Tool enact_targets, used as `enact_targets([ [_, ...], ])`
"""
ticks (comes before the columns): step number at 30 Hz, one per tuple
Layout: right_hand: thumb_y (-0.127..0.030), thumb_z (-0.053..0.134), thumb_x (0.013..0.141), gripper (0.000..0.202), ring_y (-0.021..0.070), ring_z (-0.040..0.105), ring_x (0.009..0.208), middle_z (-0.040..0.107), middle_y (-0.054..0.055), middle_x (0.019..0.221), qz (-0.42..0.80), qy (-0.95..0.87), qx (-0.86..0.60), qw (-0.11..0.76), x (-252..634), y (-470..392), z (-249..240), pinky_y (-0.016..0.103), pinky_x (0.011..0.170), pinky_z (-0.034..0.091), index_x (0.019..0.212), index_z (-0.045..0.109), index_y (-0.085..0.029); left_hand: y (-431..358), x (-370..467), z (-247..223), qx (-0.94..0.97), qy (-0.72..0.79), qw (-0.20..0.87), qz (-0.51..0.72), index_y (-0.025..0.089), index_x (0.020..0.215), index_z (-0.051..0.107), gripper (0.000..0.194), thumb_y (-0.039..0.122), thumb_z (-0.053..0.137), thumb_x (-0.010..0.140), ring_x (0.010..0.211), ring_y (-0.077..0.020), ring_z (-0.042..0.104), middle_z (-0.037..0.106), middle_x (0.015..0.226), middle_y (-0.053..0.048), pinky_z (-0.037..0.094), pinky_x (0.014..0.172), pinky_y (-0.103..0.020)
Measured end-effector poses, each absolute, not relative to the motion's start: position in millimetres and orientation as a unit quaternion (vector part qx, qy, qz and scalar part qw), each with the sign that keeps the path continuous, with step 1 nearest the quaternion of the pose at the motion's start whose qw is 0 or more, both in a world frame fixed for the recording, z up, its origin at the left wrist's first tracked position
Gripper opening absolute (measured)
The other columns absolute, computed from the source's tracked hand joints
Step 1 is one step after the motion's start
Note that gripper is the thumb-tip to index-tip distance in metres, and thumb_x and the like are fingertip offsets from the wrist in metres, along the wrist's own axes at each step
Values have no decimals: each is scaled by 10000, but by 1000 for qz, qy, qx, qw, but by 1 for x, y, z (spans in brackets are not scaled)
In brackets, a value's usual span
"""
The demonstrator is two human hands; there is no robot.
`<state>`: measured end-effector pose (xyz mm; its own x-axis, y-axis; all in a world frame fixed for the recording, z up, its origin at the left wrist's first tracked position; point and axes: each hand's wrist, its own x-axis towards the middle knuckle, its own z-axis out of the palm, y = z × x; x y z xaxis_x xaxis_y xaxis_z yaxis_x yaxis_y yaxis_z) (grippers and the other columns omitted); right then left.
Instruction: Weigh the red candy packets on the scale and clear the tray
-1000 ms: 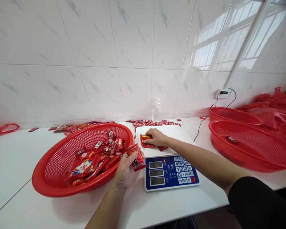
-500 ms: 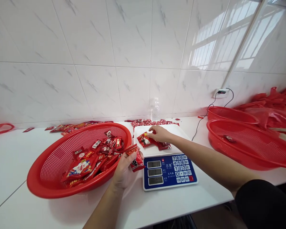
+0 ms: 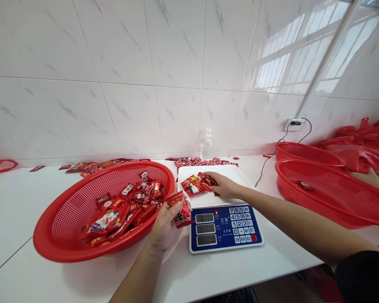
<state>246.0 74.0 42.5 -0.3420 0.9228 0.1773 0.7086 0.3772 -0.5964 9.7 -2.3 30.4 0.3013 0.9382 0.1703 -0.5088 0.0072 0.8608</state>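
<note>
My left hand (image 3: 163, 225) is closed around a shiny red snack packet (image 3: 182, 213), held between the big basket and the scale. Over the white pan of the digital scale (image 3: 225, 230), my right hand (image 3: 225, 185) has its fingers curled on a small red packet (image 3: 208, 181); the fingertips are partly hidden. Touching that packet on its left lies another red and yellow packet (image 3: 192, 185). To the left stands a red perforated basket (image 3: 50, 248) with many red snack packets (image 3: 113, 219) heaped in it.
Flat packets (image 3: 94, 167) and red patterned wrappers (image 3: 196, 162) lie along the wall, near a clear bottle (image 3: 206, 143). Red baskets (image 3: 303, 206) stand at the right. A black cable (image 3: 261, 171) runs to a wall socket (image 3: 294, 124). Another person's hand (image 3: 372, 181) shows at the right edge.
My right hand has moved right and down across the scale pan, from the red and yellow packet to the smaller one. My left hand keeps its packet in about the same place.
</note>
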Motion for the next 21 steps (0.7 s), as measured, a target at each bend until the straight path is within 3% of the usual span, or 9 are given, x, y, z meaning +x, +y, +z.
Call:
enact_targets([
  [3, -50, 502, 736, 619, 230, 478, 1250, 514, 70, 1367, 187, -757, -551, 296, 252, 83, 38, 400, 1066, 374, 1331, 480, -223, -3, 10, 32, 449, 240, 672, 537, 149, 875, 632, 276, 377, 726, 749, 677, -144, 549, 643, 747, -48, 460, 634, -254],
  [8, -130, 491, 801, 569, 207, 504, 1221, 511, 72, 1359, 184, -729, -577, 319, 247, 97, 40, 368, 1023, 411, 1357, 422, -228, -2, 10, 30, 448, 241, 671, 539, 152, 902, 632, 289, 373, 728, 743, 679, -153, 556, 644, 749, -50, 460, 634, -263],
  [11, -244, 513, 837, 535, 209, 536, 1179, 508, 70, 1363, 197, -739, -568, 305, 231, 101, 48, 339, 965, 450, 1365, 425, -234, -1, 10, 29, 445, 239, 670, 543, 156, 924, 624, 294, 370, 724, 748, 673, -147, 555, 643, 749, -44, 457, 630, -256],
  [13, -410, 579, 822, 559, 243, 534, 1178, 519, 80, 1354, 207, -757, -554, 277, 218, 102, 52, 361, 968, 443, 1342, 472, -236, -1, 10, 28, 450, 233, 673, 538, 156, 923, 620, 291, 372, 718, 754, 671, -143, 552, 643, 751, -43, 457, 631, -252],
  [17, -701, 612, 699, 792, 373, 404, 1282, 478, 125, 1381, 170, -782, -571, 185, 194, 102, 52, 537, 1028, 326, 1354, 476, -277, -1, 10, 28, 458, 230, 673, 533, 159, 916, 621, 264, 363, 703, 771, 662, -136, 548, 640, 751, -37, 457, 634, -250],
  [19, -738, 585, 694, 776, 387, 416, 1256, 493, 129, 1342, 135, -781, -586, 170, 186, 102, 48, 564, 1005, 318, 1326, 492, -296, -1, 10, 29, 457, 234, 671, 535, 156, 915, 630, 255, 355, 700, 774, 666, -138, 554, 643, 760, -40, 458, 640, -255],
  [21, -703, 574, 729, 674, 346, 507, 1147, 537, 124, 1233, 119, -776, -589, 191, 182, 102, 44, 515, 957, 370, 1248, 539, -275, -2, 10, 29, 453, 240, 671, 536, 153, 920, 638, 256, 348, 706, 769, 670, -141, 562, 648, 771, -46, 459, 643, -261],
])
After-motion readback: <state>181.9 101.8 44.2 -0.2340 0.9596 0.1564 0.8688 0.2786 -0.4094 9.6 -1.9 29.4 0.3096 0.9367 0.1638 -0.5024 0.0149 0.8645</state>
